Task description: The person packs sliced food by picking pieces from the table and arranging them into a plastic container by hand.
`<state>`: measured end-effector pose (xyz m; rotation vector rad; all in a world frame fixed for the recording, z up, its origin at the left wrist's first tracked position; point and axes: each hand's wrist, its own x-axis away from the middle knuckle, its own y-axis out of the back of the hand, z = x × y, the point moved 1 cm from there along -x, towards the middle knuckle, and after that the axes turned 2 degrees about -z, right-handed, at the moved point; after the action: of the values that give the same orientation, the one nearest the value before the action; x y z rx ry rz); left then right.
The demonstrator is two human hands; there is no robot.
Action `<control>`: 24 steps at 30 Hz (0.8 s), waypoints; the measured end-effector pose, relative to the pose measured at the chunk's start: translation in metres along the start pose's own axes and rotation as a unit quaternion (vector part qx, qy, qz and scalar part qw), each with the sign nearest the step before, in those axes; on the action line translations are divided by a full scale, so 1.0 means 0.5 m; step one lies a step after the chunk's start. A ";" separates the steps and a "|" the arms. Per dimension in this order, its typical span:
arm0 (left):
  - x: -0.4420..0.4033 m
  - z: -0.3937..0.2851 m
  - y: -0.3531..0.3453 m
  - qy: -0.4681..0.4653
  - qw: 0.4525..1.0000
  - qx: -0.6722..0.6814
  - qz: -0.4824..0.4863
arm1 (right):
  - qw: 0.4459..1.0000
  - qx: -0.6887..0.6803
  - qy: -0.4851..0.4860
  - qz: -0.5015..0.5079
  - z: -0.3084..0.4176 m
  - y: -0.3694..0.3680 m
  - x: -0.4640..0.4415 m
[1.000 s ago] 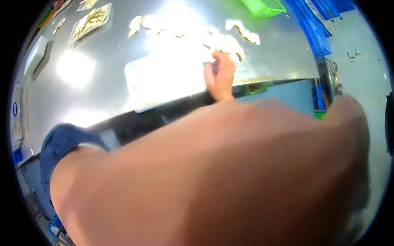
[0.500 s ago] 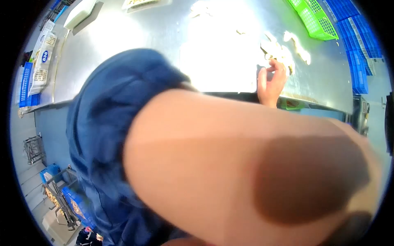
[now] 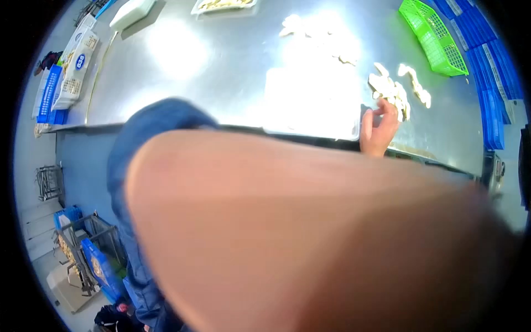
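Note:
My right hand (image 3: 380,128) is at the table's near edge, fingers bent and thumb held apart, with nothing visible between them. Its fingertips are at the near side of a pile of pale sliced pieces (image 3: 387,88). Just left of it is a white tray (image 3: 312,108), washed out by glare, its contents unclear. My left arm, bare below a blue sleeve, crosses close to the camera and covers much of the view. The left hand's fingers cannot be made out at the blurred right end.
More pale pieces (image 3: 417,91) lie on the metal table (image 3: 238,72). A green basket (image 3: 434,41) stands at the right, beside stacked blue crates (image 3: 489,83). A filled tray (image 3: 224,5) and a white container (image 3: 131,14) are farther back. A rack (image 3: 102,232) stands lower left.
The view has shifted, so the table items appear farther right. My right hand stays by the pile, its fingers still bent. My left arm still crosses the foreground, with more sleeve showing than in the earliest frame.

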<state>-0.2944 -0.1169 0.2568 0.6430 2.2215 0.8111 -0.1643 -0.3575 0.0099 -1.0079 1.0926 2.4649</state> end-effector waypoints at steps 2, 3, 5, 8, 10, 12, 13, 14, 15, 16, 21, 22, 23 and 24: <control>-0.019 0.023 -0.004 0.000 1.000 0.002 0.010 | 1.000 0.023 0.016 -0.003 0.017 0.007 -0.004; -0.028 0.028 -0.008 -0.004 1.000 0.003 0.015 | 0.999 0.029 0.021 -0.001 0.020 0.009 -0.007; -0.052 0.045 -0.014 -0.012 1.000 0.007 0.027 | 0.999 0.027 0.018 -0.013 0.020 0.006 -0.005; -0.067 0.058 -0.017 -0.016 0.999 0.012 0.035 | 1.000 0.024 0.012 -0.013 0.020 0.000 -0.001; -0.063 0.053 -0.019 -0.022 0.999 0.017 0.036 | 1.000 0.013 0.007 -0.006 0.015 0.004 -0.003; -0.048 0.036 -0.014 -0.025 0.999 0.022 0.031 | 1.000 -0.003 0.004 -0.003 0.005 0.003 -0.002; -0.038 0.030 -0.014 -0.024 0.999 0.027 0.030 | 1.000 0.011 0.014 -0.008 0.001 0.002 0.000; -0.027 0.026 -0.018 -0.020 0.999 0.030 0.029 | 1.000 0.017 0.018 -0.009 0.002 0.001 -0.001; -0.020 0.025 -0.018 -0.013 0.999 0.037 0.026 | 0.999 0.024 0.021 -0.007 0.004 0.001 -0.002; -0.017 0.024 -0.020 -0.010 0.999 0.041 0.025 | 1.000 0.012 0.012 -0.005 0.004 0.000 -0.001; -0.030 0.042 -0.026 -0.022 0.998 0.058 0.032 | 1.000 0.014 0.015 -0.015 0.008 0.012 -0.002; -0.035 0.046 -0.028 -0.024 0.997 0.060 0.035 | 1.000 0.007 -0.001 -0.008 0.012 0.007 0.004; -0.039 0.048 -0.028 -0.030 0.997 0.065 0.037 | 1.000 0.009 -0.013 -0.007 0.005 0.009 0.004; -0.038 0.049 -0.031 -0.030 0.997 0.061 0.039 | 1.000 0.016 -0.001 -0.018 0.002 0.005 0.006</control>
<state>-0.2673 -0.1306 0.2401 0.8077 2.2149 0.6885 -0.1681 -0.3585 0.0098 -1.0078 1.0991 2.4119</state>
